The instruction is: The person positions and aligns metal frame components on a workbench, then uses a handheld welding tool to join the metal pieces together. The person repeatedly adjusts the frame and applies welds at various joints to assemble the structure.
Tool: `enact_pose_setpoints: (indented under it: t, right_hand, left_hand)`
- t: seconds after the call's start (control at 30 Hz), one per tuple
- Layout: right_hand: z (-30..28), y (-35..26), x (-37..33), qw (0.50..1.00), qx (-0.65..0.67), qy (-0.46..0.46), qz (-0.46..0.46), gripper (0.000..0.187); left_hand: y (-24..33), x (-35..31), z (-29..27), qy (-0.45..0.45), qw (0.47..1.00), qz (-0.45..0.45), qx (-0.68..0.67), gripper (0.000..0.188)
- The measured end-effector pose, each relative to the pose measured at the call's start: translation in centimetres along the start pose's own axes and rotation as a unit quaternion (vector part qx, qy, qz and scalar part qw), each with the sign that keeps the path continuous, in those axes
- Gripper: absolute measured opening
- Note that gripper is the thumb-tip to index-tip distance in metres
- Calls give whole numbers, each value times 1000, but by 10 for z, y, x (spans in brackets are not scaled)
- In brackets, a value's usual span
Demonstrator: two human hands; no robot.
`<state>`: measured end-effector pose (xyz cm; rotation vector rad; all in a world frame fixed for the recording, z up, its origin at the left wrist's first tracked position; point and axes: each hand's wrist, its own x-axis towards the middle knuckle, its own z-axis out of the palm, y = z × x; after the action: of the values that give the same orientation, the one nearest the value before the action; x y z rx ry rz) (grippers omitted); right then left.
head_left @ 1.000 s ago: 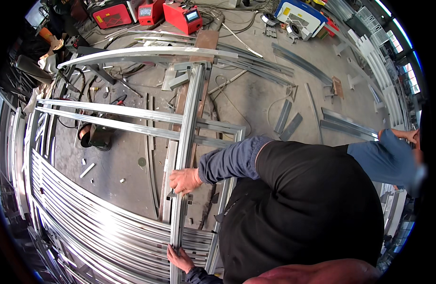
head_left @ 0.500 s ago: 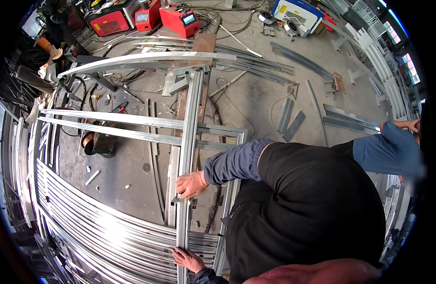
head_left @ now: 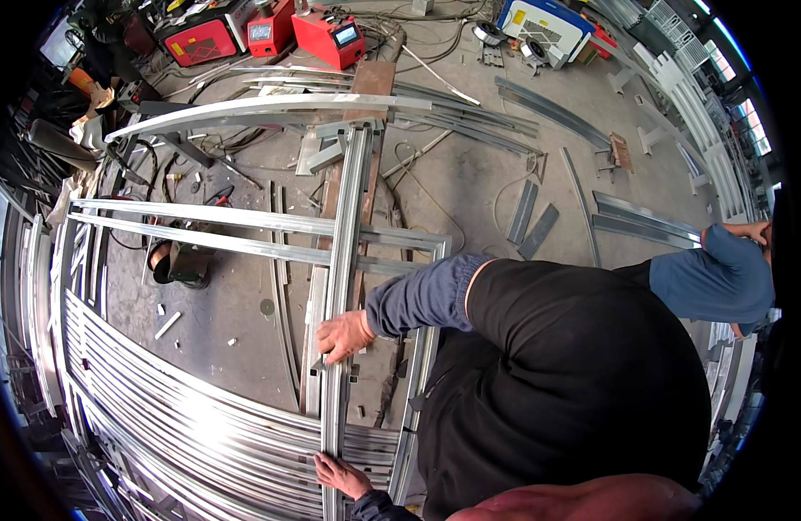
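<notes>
A long pair of silvery metal rails (head_left: 334, 404), side by side, runs from the far middle toward the lower edge. My right hand (head_left: 343, 337) is closed over them, with fingers curled down past their left edge. Just below it, short dark ends of a small piece (head_left: 354, 375) stick out on both sides of the rails. Nearer the lower edge, my left hand (head_left: 342, 476) rests against the rails, its fingers stretched out over the slats. The rails lie across a metal frame (head_left: 201, 214) and a panel of shiny parallel slats (head_left: 140, 363). My right fingertips are partly hidden.
Red machines (head_left: 329, 38) and a white-and-blue machine (head_left: 546, 30) stand at the back, with cables on the floor. A co-worker in a blue shirt (head_left: 709, 276) is at the right. Loose metal profiles (head_left: 532, 217) and a bent bar (head_left: 244, 111) lie beyond the frame.
My right hand has shifted slightly left on the rails, its fingers curling further over the edge. My left hand stays in nearly the same place. The co-worker's arm at the right has moved.
</notes>
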<state>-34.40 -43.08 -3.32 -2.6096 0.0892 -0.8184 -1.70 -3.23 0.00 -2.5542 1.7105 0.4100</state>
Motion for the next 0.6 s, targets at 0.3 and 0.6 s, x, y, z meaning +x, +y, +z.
enact_pose_setpoints:
  t: [0.3,0.6]
  right_hand:
    - [-19,3,-9,996,-27,-64,50,52]
    - [-73,33,-50,965,-176,91,172,38]
  left_hand:
    - [8,1,-10,43,997,2,-65,59]
    - [3,8,-9,86,990,104,-48,46]
